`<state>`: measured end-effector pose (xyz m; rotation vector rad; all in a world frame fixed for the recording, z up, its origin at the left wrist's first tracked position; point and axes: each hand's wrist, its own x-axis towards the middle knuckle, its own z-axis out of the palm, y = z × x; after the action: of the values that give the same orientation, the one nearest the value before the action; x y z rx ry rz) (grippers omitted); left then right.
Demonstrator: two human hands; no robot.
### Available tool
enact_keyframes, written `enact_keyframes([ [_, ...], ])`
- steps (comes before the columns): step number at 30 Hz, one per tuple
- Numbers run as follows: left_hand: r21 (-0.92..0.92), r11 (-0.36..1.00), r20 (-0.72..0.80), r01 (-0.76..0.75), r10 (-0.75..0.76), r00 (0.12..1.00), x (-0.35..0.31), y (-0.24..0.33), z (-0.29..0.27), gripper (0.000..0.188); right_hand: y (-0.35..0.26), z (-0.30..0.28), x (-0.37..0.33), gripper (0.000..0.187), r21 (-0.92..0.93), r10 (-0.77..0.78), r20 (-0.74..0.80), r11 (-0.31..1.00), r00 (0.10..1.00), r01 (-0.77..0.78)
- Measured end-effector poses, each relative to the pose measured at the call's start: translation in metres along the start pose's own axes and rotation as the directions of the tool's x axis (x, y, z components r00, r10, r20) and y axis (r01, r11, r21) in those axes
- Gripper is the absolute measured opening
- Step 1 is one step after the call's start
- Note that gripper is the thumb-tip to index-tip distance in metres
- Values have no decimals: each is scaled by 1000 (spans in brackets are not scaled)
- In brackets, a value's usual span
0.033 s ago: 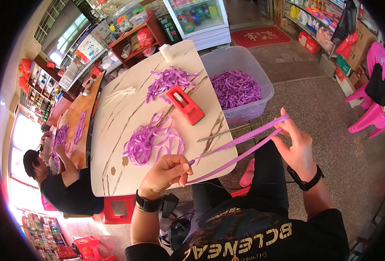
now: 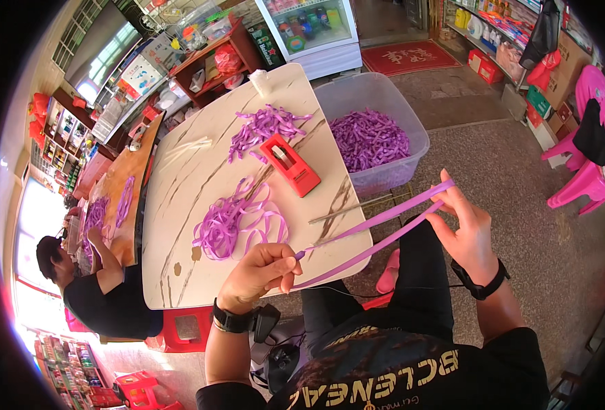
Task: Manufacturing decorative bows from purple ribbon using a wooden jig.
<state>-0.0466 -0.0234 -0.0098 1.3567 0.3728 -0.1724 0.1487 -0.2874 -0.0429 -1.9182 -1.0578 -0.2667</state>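
A purple ribbon (image 2: 377, 217) is stretched in two strands between my hands above the table's near right corner. My left hand (image 2: 260, 272) is closed, thumb and forefinger pinching the ribbon beside a small, tight purple bit like a knot. At the other end, the ribbon loops round the raised fingers of my right hand (image 2: 468, 232), its thumb against the lower strand. A loose tangle of purple ribbon (image 2: 219, 229) lies on the table beyond my left hand. Farther off are a red tool with a slot (image 2: 291, 165) and a pile of short purple ribbon pieces (image 2: 268, 128).
A clear plastic tub (image 2: 418, 140) full of purple ribbon pieces stands beyond the marble-patterned table (image 2: 169, 256). Thin metal rods (image 2: 347, 212) stick out near the table's right edge. Pale sticks (image 2: 188, 149) lie farther left. Another person (image 2: 104, 294) sits at a wooden table on the left.
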Motion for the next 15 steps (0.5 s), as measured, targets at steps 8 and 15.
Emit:
enact_keyframes([
  [8, -101, 994, 26, 46, -44, 999, 7, -12, -4, 22, -5, -9, 1, 59, -20, -30, -21, 999, 999, 29],
  [15, -164, 986, 78, 39, -27, 997, 13, -21, -5, 22, -15, -12, 1, 68, -24, -53, -15, 998, 998, 52],
])
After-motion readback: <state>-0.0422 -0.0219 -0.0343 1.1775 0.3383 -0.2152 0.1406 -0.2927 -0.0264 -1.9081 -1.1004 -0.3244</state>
